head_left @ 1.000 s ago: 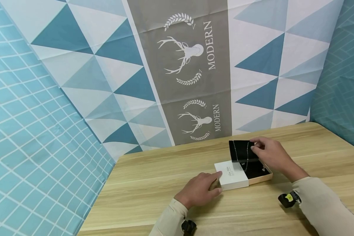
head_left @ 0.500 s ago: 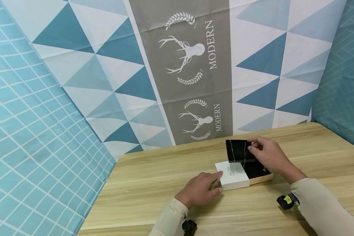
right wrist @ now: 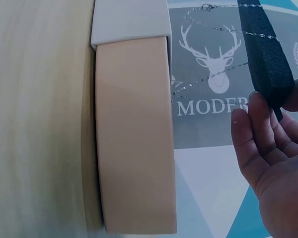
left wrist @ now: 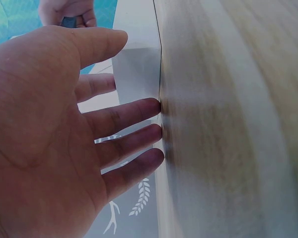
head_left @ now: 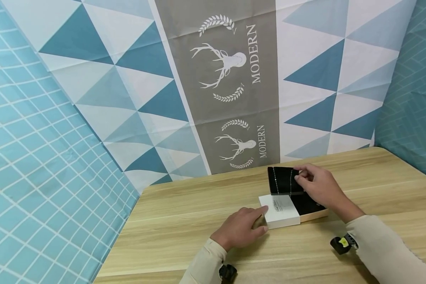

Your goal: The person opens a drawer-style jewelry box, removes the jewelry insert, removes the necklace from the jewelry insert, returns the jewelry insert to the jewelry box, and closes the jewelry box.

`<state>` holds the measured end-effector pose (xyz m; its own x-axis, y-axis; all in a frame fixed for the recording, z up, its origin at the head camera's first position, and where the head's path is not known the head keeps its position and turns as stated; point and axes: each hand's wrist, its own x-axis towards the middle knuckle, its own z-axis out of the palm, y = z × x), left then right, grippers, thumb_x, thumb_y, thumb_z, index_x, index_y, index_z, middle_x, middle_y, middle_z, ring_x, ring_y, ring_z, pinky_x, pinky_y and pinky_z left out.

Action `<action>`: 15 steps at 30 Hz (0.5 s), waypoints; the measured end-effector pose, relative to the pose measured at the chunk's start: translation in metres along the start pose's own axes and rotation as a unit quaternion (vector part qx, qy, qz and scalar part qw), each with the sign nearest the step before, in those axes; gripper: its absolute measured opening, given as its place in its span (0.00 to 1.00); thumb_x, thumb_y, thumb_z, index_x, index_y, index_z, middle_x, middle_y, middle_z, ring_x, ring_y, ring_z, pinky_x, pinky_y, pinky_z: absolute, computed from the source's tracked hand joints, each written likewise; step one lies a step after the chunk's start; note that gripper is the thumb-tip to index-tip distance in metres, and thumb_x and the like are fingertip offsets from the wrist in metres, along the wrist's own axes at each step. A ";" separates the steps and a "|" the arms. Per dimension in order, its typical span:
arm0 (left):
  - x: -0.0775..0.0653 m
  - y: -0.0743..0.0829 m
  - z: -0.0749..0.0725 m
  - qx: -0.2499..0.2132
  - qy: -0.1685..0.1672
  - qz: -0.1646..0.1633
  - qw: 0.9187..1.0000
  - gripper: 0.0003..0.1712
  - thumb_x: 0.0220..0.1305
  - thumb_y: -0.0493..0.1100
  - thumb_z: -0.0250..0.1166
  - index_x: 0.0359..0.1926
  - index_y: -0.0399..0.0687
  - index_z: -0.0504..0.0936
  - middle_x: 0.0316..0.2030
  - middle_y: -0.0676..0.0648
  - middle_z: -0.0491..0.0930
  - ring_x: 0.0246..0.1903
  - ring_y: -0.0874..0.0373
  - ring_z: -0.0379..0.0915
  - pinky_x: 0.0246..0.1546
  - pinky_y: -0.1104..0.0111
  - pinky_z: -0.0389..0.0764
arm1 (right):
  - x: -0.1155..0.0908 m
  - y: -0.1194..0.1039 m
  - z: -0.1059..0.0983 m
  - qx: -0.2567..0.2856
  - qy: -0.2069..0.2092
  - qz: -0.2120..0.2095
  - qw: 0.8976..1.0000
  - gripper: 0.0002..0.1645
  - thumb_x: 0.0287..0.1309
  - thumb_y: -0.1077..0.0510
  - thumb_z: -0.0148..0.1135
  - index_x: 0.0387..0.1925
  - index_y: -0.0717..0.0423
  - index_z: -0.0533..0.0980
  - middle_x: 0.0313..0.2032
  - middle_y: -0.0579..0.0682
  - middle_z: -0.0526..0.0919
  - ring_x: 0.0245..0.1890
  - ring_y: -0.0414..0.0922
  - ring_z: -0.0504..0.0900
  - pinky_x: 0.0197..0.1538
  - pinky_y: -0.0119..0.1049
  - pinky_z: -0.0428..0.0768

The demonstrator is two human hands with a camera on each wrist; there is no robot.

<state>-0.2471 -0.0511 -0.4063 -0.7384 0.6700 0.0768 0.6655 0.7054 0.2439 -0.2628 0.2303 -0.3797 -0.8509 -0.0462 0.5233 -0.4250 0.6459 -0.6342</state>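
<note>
My right hand [head_left: 319, 185] pinches one edge of a black foam pad [head_left: 278, 181], raised and tilted above a small box. A thin silver chain necklace [head_left: 275, 179] runs across the pad; in the right wrist view, loose loops of the chain [right wrist: 208, 77] hang off it towards the box. The box has a white sleeve [head_left: 278, 213] on its left part and a pale orange drawer [head_left: 314, 215] with a black inside, pulled out to the right. At the sleeve's left end rests my left hand [head_left: 239, 228], its fingers [left wrist: 121, 116] extended and several fingertips low by the tabletop.
The box stands on a wood-grain table [head_left: 163, 232]. Behind the table hangs a patterned cloth [head_left: 234, 79] with deer heads and triangles. A blue grid-patterned cloth [head_left: 49, 157] covers the left side, a teal one [head_left: 411, 110] the right.
My right hand has moved slightly left with the foam pad, which now stands off the drawer towards the back left. The left hand and the box have stayed in place.
</note>
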 end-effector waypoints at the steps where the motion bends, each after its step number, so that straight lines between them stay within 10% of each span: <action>1: 0.000 0.000 0.000 0.000 0.000 0.000 1.000 0.33 0.73 0.58 0.57 0.76 0.60 0.64 0.62 0.52 0.77 0.61 0.59 0.72 0.60 0.64 0.73 | 0.000 0.000 0.000 0.000 0.000 -0.002 1.000 0.18 0.70 0.60 0.59 0.56 0.65 0.78 0.34 0.50 0.80 0.32 0.46 0.78 0.32 0.34 0.76; 15: 0.001 0.001 0.000 0.003 0.006 0.002 1.000 0.33 0.73 0.58 0.58 0.75 0.60 0.66 0.61 0.52 0.77 0.60 0.59 0.73 0.59 0.63 0.74 | 0.000 -0.004 0.006 0.012 -0.009 -0.006 1.000 0.17 0.70 0.59 0.59 0.55 0.64 0.78 0.34 0.49 0.80 0.31 0.45 0.77 0.33 0.34 0.76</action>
<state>-0.2471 -0.0498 -0.4056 -0.7365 0.6704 0.0903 0.6697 0.7037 0.2371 -0.2625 0.2235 -0.3807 -0.8517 -0.0679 0.5197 -0.4418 0.6265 -0.6421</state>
